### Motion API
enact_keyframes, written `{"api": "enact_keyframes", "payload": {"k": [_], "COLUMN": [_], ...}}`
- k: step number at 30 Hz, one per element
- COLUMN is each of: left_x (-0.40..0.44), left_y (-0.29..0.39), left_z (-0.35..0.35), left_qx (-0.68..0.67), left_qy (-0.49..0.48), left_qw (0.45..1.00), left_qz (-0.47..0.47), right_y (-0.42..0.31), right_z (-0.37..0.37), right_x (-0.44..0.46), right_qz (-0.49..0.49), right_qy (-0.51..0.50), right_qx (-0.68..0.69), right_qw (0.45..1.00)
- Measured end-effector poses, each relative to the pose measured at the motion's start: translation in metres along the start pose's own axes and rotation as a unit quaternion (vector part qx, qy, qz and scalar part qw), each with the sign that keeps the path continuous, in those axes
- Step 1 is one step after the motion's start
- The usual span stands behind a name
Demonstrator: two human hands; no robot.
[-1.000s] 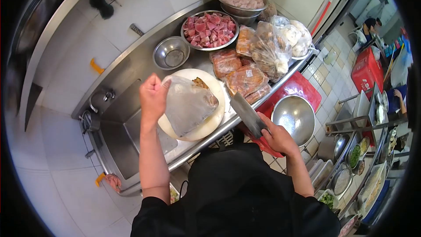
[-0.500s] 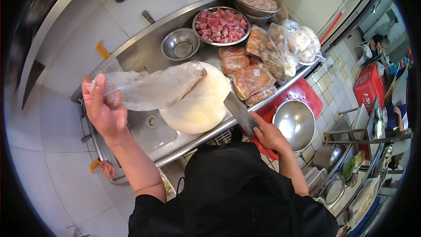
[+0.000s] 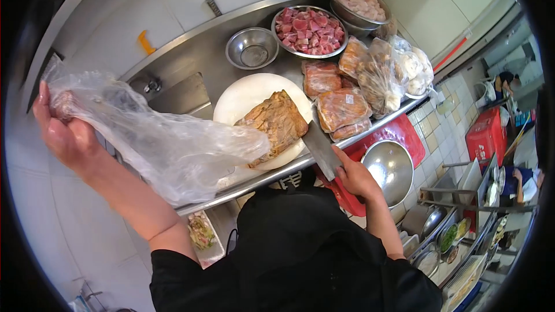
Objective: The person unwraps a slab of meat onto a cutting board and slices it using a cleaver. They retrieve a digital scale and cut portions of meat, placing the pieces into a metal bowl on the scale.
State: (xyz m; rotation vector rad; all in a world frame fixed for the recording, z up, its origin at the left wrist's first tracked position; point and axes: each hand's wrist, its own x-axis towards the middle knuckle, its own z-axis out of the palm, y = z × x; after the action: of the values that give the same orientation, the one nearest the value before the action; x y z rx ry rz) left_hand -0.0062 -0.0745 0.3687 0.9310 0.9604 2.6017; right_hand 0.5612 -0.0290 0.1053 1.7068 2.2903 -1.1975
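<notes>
My left hand [image 3: 69,133] grips one end of a clear plastic bag [image 3: 179,138], holding it up at the far left. The bag stretches down toward a brown slab of cooked-looking meat [image 3: 280,124], whose near left part it still covers. Under the slab lies a round white cutting board [image 3: 237,92]. In my right hand [image 3: 358,178] is a cleaver [image 3: 321,151], its blade tip close to the slab's right edge; whether they touch I cannot tell.
Behind the board stand a metal bowl [image 3: 230,56], a bowl of cubed red meat [image 3: 309,54] and a bowl of pale meat [image 3: 359,4]. Bagged brown slabs [image 3: 344,110] lie at the right. A large steel bowl [image 3: 388,167] sits below the counter's edge by a red surface [image 3: 399,130].
My left hand has pulled the bag left and toward me, and the brown slab has come out onto the board. My right hand keeps hold of the cleaver.
</notes>
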Motion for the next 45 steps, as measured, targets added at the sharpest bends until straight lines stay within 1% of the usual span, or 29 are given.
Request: {"api": "enact_keyframes", "payload": {"k": [1, 3, 5, 6, 8, 9, 11, 12, 14, 15, 17, 19, 20, 22, 24, 26, 27, 28, 30, 32, 34, 36, 38, 40, 41, 42, 43, 44, 45], "left_x": [0.017, 0.014, 0.002, -0.009, -0.035, -0.050, -0.092, -0.114, -0.160, -0.181, -0.222, -0.270, -0.294, -0.341, -0.382, -0.409, -0.415, -0.430, -0.471, -0.514, -0.588, -0.641, -0.644, -0.615, -0.627, -0.615, -0.602, -0.593, -0.564], "left_y": [0.010, 0.037, 0.070, 0.085, 0.118, 0.131, 0.158, 0.176, 0.212, 0.233, 0.269, 0.309, 0.327, 0.356, 0.373, 0.376, 0.366, 0.361, 0.354, 0.335, 0.305, 0.264, 0.211, 0.181, 0.166, 0.157, 0.142, 0.130, 0.112], "left_z": [-0.027, -0.048, -0.072, -0.087, -0.118, -0.134, -0.167, -0.182, -0.208, -0.215, -0.229, -0.240, -0.245, -0.278, -0.291, -0.300, -0.308, -0.328, -0.382, -0.448, -0.555, -0.605, -0.590, -0.557, -0.580, -0.578, -0.576, -0.591, -0.577], "left_qx": [0.010, 0.029, 0.047, 0.056, 0.046, 0.064, 0.119, 0.146, 0.202, 0.228, 0.248, 0.301, 0.334, 0.358, 0.377, 0.439, 0.475, 0.475, 0.556, 0.591, 0.763, 0.655, 0.636, 0.584, 0.650, 0.596, 0.619, 0.564, 0.614], "left_qy": [-0.026, -0.025, -0.032, -0.019, -0.067, -0.048, 0.075, 0.104, 0.130, 0.160, 0.167, 0.251, 0.305, 0.336, 0.356, 0.468, 0.533, 0.540, 0.526, 0.549, 0.448, 0.509, 0.503, 0.538, 0.497, 0.523, 0.513, 0.505, 0.507], "left_qw": [1.000, 0.999, 0.998, 0.998, 0.997, 0.997, 0.988, 0.981, 0.969, 0.958, 0.952, 0.914, 0.882, 0.859, 0.839, 0.751, 0.681, 0.676, 0.629, 0.587, 0.466, 0.526, 0.526, 0.513, 0.497, 0.539, 0.520, 0.596, 0.544], "left_qz": [0.006, 0.005, 0.003, 0.010, -0.013, 0.001, 0.055, 0.075, 0.054, 0.071, 0.070, 0.109, 0.132, 0.147, 0.164, 0.155, 0.163, 0.162, 0.134, 0.069, 0.017, -0.190, -0.257, -0.325, -0.291, -0.284, -0.288, -0.269, -0.263], "right_y": [0.001, 0.005, 0.011, 0.011, 0.007, 0.007, 0.016, 0.026, 0.015, 0.030, 0.056, 0.031, 0.036, 0.054, 0.036, 0.026, 0.028, 0.027, 0.018, 0.021, 0.024, 0.026, 0.019, 0.012, 0.013, 0.020, 0.040, 0.058, 0.047], "right_z": [-0.001, 0.000, -0.003, -0.007, -0.014, -0.012, -0.011, -0.006, -0.001, 0.010, 0.027, 0.031, 0.036, 0.037, 0.040, 0.038, 0.038, 0.036, 0.033, 0.033, 0.035, 0.035, 0.034, 0.037, 0.040, 0.037, 0.044, 0.045, 0.039], "right_x": [-0.001, -0.002, 0.005, 0.008, 0.017, 0.022, 0.042, 0.056, 0.070, 0.085, 0.104, 0.101, 0.107, 0.116, 0.112, 0.114, 0.118, 0.121, 0.127, 0.135, 0.140, 0.140, 0.137, 0.130, 0.127, 0.124, 0.128, 0.132, 0.121], "right_qz": [-0.011, -0.028, -0.033, -0.043, -0.026, -0.062, -0.061, -0.068, -0.093, -0.110, -0.125, -0.093, -0.113, -0.176, -0.179, -0.173, -0.177, -0.180, -0.191, -0.191, -0.210, -0.221, -0.182, -0.158, -0.150, -0.138, -0.171, -0.200, -0.150], "right_qy": [0.015, 0.018, 0.099, 0.088, 0.117, 0.138, 0.112, 0.095, 0.073, 0.073, 0.075, 0.059, 0.039, 0.075, 0.056, 0.046, 0.057, 0.069, 0.046, 0.043, 0.061, 0.083, 0.051, 0.052, 0.055, 0.067, 0.096, 0.129, 0.110], "right_qx": [0.010, 0.014, 0.031, 0.024, 0.013, 0.028, 0.000, 0.000, 0.017, 0.000, -0.045, -0.074, -0.086, -0.121, -0.121, -0.122, -0.152, -0.181, -0.167, -0.147, -0.184, -0.216, -0.156, -0.124, -0.122, -0.120, -0.127, -0.137, -0.088], "right_qw": [1.000, 0.999, 0.994, 0.995, 0.993, 0.988, 0.992, 0.993, 0.993, 0.991, 0.988, 0.991, 0.989, 0.974, 0.975, 0.976, 0.971, 0.964, 0.966, 0.970, 0.958, 0.947, 0.969, 0.978, 0.980, 0.981, 0.972, 0.961, 0.979]}}
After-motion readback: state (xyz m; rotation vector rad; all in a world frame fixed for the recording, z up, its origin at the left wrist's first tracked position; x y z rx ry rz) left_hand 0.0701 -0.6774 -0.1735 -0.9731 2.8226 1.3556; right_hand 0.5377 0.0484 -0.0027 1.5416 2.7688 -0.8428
